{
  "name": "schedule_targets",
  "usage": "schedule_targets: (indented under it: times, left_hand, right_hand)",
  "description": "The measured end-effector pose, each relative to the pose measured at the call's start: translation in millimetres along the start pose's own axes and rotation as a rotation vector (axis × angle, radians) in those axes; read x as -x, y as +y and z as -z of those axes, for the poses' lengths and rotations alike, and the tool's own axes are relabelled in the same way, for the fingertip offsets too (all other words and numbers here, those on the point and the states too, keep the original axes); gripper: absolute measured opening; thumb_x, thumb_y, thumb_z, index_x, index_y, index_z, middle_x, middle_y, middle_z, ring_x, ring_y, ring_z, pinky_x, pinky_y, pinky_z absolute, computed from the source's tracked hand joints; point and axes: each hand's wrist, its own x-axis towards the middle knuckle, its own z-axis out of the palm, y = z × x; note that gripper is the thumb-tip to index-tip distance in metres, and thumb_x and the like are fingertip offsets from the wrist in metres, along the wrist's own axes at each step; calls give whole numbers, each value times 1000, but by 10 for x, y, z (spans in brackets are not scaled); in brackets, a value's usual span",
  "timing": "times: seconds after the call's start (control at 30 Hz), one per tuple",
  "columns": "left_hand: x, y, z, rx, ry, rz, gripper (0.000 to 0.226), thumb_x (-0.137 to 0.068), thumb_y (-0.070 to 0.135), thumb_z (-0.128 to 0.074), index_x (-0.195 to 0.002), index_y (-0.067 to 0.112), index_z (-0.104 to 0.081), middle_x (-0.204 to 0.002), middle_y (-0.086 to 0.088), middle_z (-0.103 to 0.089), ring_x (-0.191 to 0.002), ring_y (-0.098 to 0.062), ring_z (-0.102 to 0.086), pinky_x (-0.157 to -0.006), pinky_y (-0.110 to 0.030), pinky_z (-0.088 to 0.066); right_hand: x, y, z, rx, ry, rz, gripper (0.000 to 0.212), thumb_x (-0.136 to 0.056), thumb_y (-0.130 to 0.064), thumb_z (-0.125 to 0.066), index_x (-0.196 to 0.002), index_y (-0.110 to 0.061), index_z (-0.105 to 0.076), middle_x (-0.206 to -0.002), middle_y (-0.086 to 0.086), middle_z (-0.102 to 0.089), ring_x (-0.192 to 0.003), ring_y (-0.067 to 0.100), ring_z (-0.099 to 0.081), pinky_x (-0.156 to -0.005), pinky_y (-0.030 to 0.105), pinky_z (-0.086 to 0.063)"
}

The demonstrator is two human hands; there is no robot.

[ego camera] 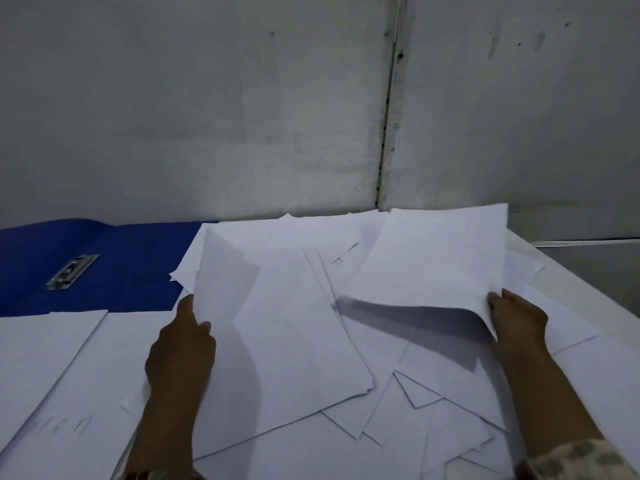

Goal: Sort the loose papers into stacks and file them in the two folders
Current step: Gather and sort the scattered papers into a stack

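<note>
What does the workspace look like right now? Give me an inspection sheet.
Surface: table almost wholly covered in white sheets.
Job's things: loose papers in a messy overlapping pile; blue folder lying open at far left, metal clip showing, papers overlapping its right edge; flat sheets at near left, one with faint writing. Only one folder seen.
Clutter: nothing seen.
Grippers: left hand grips a raised sheet by its left edge; right hand pinches a lifted sheet by its corner.
Cables: nothing seen.
Surroundings: grey wall with a vertical seam.

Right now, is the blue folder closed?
No, the blue folder lies open flat, and its metal clip shows inside.
</note>
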Motion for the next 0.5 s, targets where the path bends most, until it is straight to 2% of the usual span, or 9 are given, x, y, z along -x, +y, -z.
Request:
schedule_targets:
  times: [0.03, 0.1, 0.13, 0.17, 0.23, 0.27, 0.33, 0.4, 0.5]
  left_hand:
    - [-2, -7, -1, -6, 4, -3, 44, -96, 15, -40, -139, 14, -31, -113, -22, -59, -101, -39, -55, -82, -40, -42]
    - [-1, -10, -3, -8, 5, -3, 44, -96, 15, -41, -139, 14, -31, -113, -22, -59, -102, -40, -56, -83, -42, -43]
    - [0, -16, -8, 5, 1, -3, 44, -96, 15, -41, -139, 13, -32, -114, -22, -58, -103, -40, -55, -85, -43, -43]
    - [0, -15, -18, 32, -7, -9, 44, -96, 15, -42, -138, 12, -32, -116, -23, -58, -104, -41, -55, -87, -43, -43]
    - [20, 6, -47, 116, -35, -33, 45, -95, 14, -44, -138, 11, -33, -121, -22, -56, -108, -40, -53, -91, -44, -42]
    - [43, 31, -59, 163, -58, -45, 47, -94, 13, -45, -139, 12, -32, -124, -22, -55, -110, -40, -52, -92, -44, -41]
    - [87, 99, -81, 258, -108, -58, 58, -92, 13, -52, -144, 15, -24, -133, -19, -49, -118, -39, -48, -97, -44, -39]
    - [111, 155, -100, 327, -142, -57, 72, -88, 14, -58, -146, 17, -16, -142, -18, -41, -127, -37, -42, -103, -43, -35]
    - [107, 175, -140, 346, -161, -54, 66, -89, 16, -57, -145, 15, -22, -141, -18, -43, -126, -36, -43, -103, -42, -35]
  right_hand:
    - [3, -1, 10, 11, 20, -17, 34, -92, 0, -48, -121, 17, -48, -127, 26, -54, -119, 39, -50, -93, 25, -44]
    - [10, 7, 15, 43, 20, -32, 33, -92, -1, -47, -118, 19, -49, -112, 26, -60, -104, 41, -56, -64, 13, -48]
    - [10, 12, 10, 70, -7, -31, 34, -93, -3, -47, -119, 19, -48, -118, 28, -58, -109, 42, -52, -62, 12, -48]
    - [21, 14, 2, 83, -32, -23, 33, -94, -4, -47, -118, 18, -49, -126, 28, -54, -117, 42, -48, -69, 10, -47]
    - [29, 32, -37, 107, -85, 1, 32, -94, -8, -50, -121, 8, -54, -134, 20, -52, -124, 35, -47, -92, 21, -41]
    - [45, 39, -62, 140, -125, 29, 35, -93, -9, -52, -126, 3, -54, -135, 16, -52, -125, 32, -47, -94, 25, -37]
    - [110, 39, -121, 224, -210, 104, 38, -93, -10, -53, -130, -1, -52, -135, 13, -53, -123, 28, -48, -90, 23, -33]
    - [188, 45, -179, 279, -282, 172, 39, -93, -11, -53, -131, -4, -51, -121, 12, -59, -110, 25, -54, -87, 22, -35]
    - [275, 76, -273, 344, -355, 280, 40, -93, -13, -52, -133, -8, -51, -98, 8, -59, -84, 18, -55, -79, 24, -39]
